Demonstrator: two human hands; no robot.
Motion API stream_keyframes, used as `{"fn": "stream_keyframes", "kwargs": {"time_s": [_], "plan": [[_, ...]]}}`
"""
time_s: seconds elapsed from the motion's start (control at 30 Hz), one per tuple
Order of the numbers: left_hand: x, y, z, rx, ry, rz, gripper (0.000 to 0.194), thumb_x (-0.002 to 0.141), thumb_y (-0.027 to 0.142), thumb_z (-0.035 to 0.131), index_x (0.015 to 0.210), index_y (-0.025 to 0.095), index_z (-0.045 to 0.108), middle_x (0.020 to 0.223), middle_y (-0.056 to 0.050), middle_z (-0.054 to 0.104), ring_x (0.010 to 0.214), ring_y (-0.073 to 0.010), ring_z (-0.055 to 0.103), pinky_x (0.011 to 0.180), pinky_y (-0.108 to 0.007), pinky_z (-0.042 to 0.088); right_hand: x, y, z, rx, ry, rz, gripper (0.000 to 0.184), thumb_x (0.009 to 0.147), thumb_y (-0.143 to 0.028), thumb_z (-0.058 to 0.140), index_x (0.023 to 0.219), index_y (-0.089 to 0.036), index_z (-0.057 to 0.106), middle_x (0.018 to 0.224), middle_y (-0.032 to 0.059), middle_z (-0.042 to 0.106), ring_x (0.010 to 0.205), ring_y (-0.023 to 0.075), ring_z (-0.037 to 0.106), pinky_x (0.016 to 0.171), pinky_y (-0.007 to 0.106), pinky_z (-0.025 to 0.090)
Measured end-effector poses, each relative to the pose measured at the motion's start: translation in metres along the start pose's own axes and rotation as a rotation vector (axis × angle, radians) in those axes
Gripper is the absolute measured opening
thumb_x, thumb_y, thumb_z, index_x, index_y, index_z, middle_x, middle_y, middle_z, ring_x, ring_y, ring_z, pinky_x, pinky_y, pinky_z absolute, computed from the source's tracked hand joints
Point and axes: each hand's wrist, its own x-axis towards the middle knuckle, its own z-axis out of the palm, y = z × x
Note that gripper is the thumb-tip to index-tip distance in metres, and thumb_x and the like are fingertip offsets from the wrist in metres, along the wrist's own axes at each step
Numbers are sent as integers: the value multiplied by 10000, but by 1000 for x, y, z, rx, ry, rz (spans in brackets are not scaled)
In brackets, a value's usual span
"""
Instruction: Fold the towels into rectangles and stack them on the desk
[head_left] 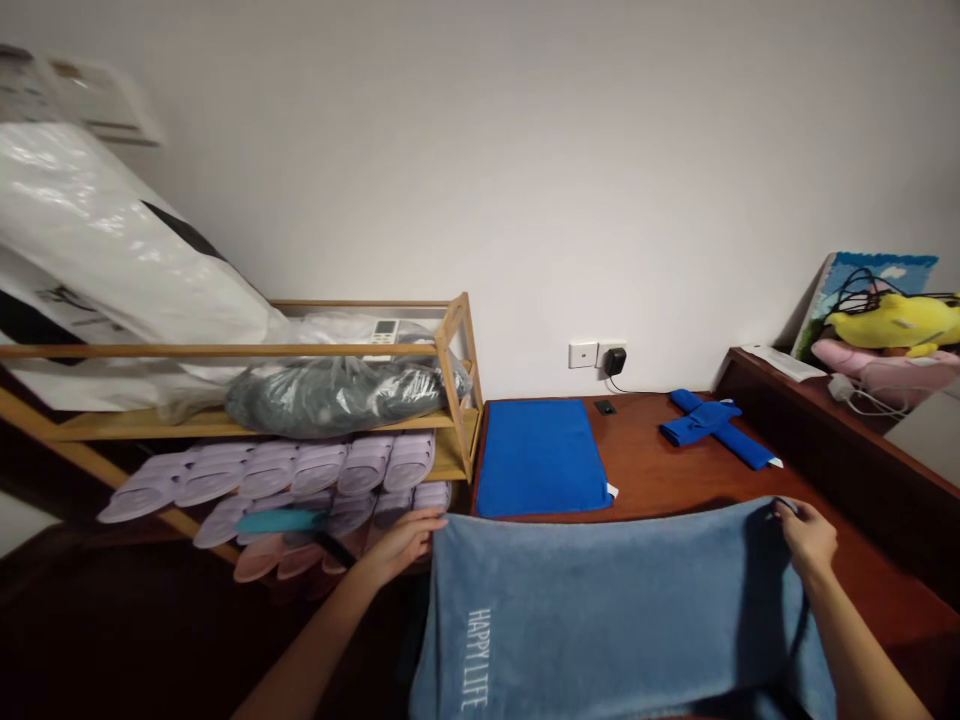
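Grey-blue towel held spread between left hand and right hand

At ten o'clock from the middle of the view, a large white bag leans over a wooden rack. On the rack at nine o'clock lies a dark bundle in clear plastic, with a remote just behind it. Lilac slippers sit in rows below, towards eight o'clock, near a teal object.

At seven o'clock, the left hand's fingers pinch the towel's upper left corner. The towel fills the view's edge at five o'clock, its "HAPPY LIFE" lettering running sideways near its left side. From the towel, a flat blue cloth lies at eleven o'clock on the brown desk, a socket with a black plug beside it is at twelve, and two crossed blue rolls are at one.

At four o'clock from the middle, the right hand's fingers grip the towel's upper right corner. A yellow plush toy rests at three o'clock.
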Motion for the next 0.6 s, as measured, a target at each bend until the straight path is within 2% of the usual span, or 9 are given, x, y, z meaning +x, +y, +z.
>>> {"fn": "stream_keyframes", "kwargs": {"time_s": [0.13, 0.27, 0.43, 0.6], "plan": [[6, 9, 5, -42, 52, 49, 395, 513, 273, 805, 842, 186, 604, 750, -25, 691, 728, -181, 661, 690, -273, 490, 10, -21, 2, -13, -7, 4, 465, 715, -462, 474, 1028, -167, 651, 911, 138, 677, 851, 296, 613, 819, 433, 468], [18, 16, 11, -37, 101, 102, 392, 532, 298, 768, 869, 198, 594, 787, -23, 697, 785, -188, 663, 727, -286, 495, 23, -38, 2, -10, -26, -27, 501, 728, -480, 446, 1049, -150, 645, 900, 160, 669, 844, 320, 609, 781, 443, 469], [43, 19, 19, 51, 154, 154, 335, 508, 351, 718, 766, 212, 555, 722, 6, 674, 746, -187, 655, 694, -292, 498, 34, -52, 8, 2, -98, -102, 502, 703, -443, 484, 1082, -151, 639, 848, 139, 676, 789, 296, 623, 698, 410, 487], [57, 30, 28, 254, 247, 235, 266, 579, 425, 643, 699, 201, 564, 682, -27, 653, 760, -251, 652, 689, -380, 509, 35, -62, 23, 39, -128, -198, 663, 675, -499, 496, 1213, -114, 551, 1016, 176, 666, 908, 330, 627, 741, 459, 495]]}}
